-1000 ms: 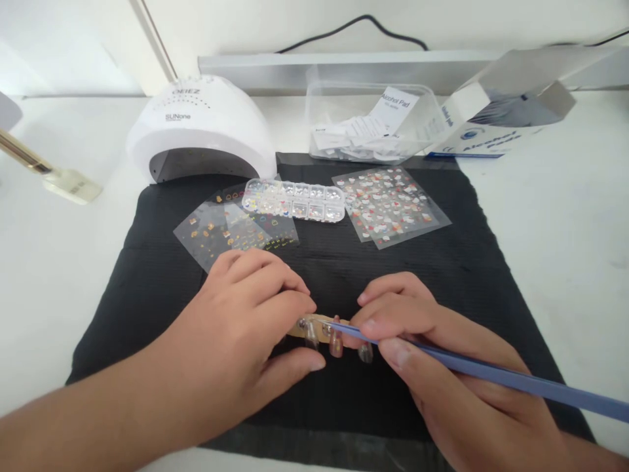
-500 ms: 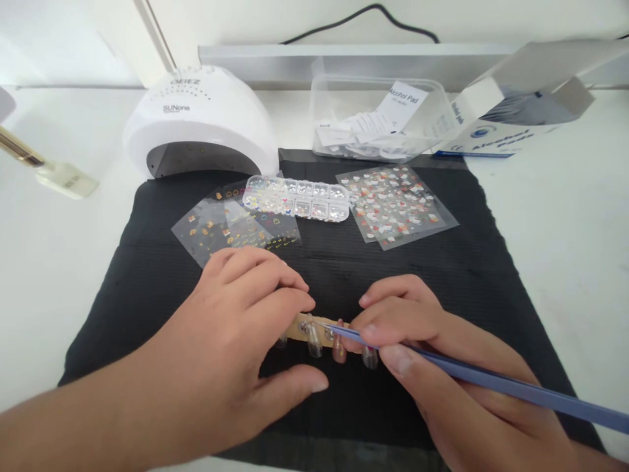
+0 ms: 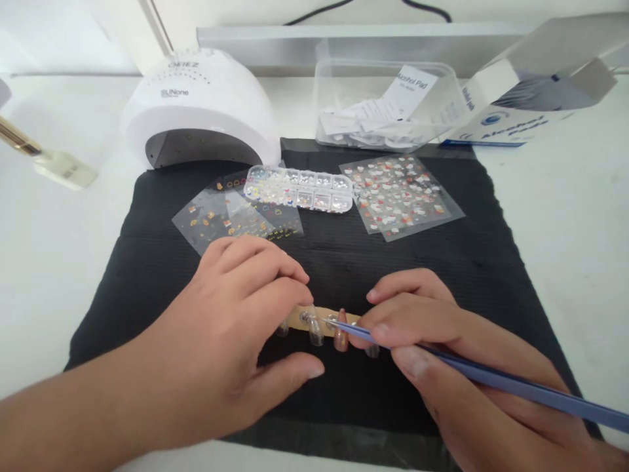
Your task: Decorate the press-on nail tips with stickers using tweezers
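Observation:
A tan strip (image 3: pixel 322 316) with several clear false nails stuck along it lies on the black mat (image 3: pixel 442 275). My left hand (image 3: pixel 236 341) rests on the strip's left end, fingertips pressing it down, thumb flat on the mat below. My right hand (image 3: pixel 442 354) grips a long blue tweezer-like tool (image 3: pixel 491 377) like a pen. Its fine tip touches a nail near the strip's middle. One of the nails (image 3: pixel 340 337) looks tinted orange.
Behind the hands lie a clear rhinestone case (image 3: pixel 299 189), sticker sheets at the left (image 3: pixel 230 219) and right (image 3: pixel 400 193), a white nail lamp (image 3: pixel 196 111), a clear tub of alcohol pads (image 3: pixel 388 108) and an open box (image 3: pixel 531 98). A gold-handled tool (image 3: pixel 44 160) lies at far left.
The view has tilted down a little, so everything sits higher in the frame. My hands stay on the strip; the tool tip shifted slightly along the nails.

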